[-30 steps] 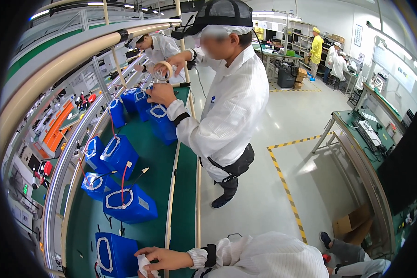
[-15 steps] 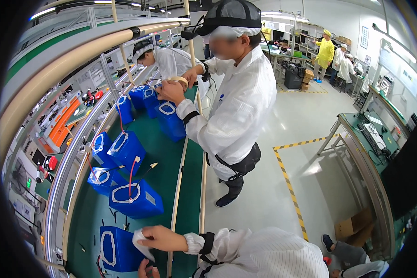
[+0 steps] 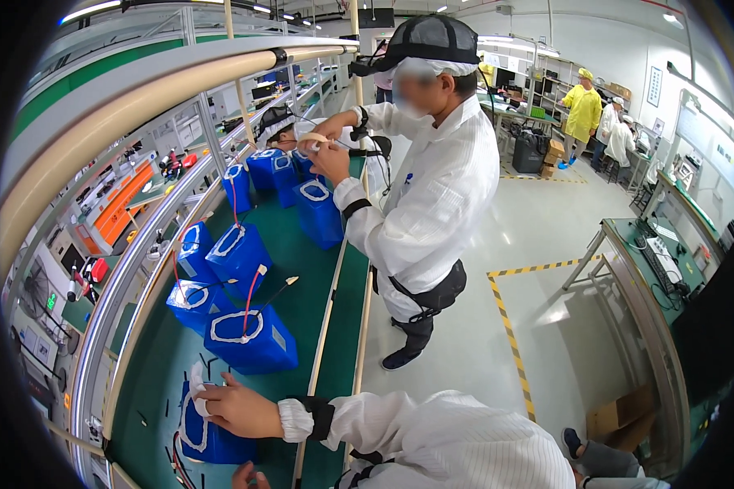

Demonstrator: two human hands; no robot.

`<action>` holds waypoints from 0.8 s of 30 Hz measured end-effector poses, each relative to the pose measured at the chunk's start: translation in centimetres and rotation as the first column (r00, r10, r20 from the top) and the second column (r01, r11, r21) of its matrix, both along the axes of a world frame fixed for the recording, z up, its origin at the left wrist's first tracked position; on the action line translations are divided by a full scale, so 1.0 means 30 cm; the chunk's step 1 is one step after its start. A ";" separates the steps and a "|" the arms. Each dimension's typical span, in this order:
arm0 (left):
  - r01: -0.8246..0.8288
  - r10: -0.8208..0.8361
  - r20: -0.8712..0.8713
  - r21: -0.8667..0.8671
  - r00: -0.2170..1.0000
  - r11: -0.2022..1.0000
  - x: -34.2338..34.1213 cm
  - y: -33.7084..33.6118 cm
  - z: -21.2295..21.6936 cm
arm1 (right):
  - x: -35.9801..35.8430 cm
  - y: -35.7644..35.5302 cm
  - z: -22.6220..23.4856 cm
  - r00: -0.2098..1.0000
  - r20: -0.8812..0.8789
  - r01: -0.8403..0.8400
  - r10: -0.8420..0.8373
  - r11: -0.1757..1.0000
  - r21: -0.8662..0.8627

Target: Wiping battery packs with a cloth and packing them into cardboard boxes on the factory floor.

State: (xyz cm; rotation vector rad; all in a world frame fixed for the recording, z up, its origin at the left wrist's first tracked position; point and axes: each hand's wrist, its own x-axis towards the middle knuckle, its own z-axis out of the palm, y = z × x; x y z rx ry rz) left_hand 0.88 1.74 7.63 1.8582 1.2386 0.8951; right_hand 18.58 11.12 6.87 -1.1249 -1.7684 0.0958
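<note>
Beyond the hands stretches a long green tabletop [image 3: 298, 269] under a thick beige pipe rail [image 3: 139, 106], with a glossy pale floor [image 3: 538, 244] marked by yellow-black tape [image 3: 510, 334], white walls and bright ceiling strip lights [image 3: 90, 10].

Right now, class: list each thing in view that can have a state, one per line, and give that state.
left hand: fingers pinching a white cloth, resting on the nearest blue pack.
right hand: only partly in view at the lower edge, grip unclear.
nearest blue pack: lying on the green belt.
next blue pack: upright, red wire sticking up.
</note>
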 end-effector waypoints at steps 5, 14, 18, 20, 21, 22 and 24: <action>0.009 -0.009 0.002 0.010 1.000 1.000 0.006 0.002 0.006 | 0.014 0.008 0.036 0.989 0.069 -0.126 0.131 0.990 -0.067; 0.007 -0.007 -0.008 0.005 1.000 1.000 -0.001 0.017 -0.021 | 0.008 0.050 0.089 0.969 -0.247 0.026 -0.007 0.997 0.076; 0.012 -0.014 -0.038 -0.038 0.999 0.999 -0.039 0.043 -0.038 | -0.030 0.047 0.047 0.965 0.059 -0.257 0.257 0.966 0.007; -0.021 0.019 -0.094 -0.020 0.995 1.000 -0.085 0.042 -0.074 | -0.052 0.048 0.041 0.922 0.112 -0.385 0.371 0.908 0.163; -0.068 0.073 -0.104 0.048 0.992 0.997 -0.089 0.038 -0.063 | -0.031 0.060 0.051 0.904 0.127 -0.426 0.408 0.885 0.189; -0.081 0.084 -0.046 0.080 0.995 0.994 -0.057 0.064 -0.050 | 0.026 0.079 0.071 0.942 0.186 -0.301 0.279 0.948 0.106; -0.098 0.097 0.016 0.113 0.995 0.989 -0.039 0.075 -0.041 | 0.054 0.085 0.068 0.975 0.212 -0.074 0.063 0.996 0.047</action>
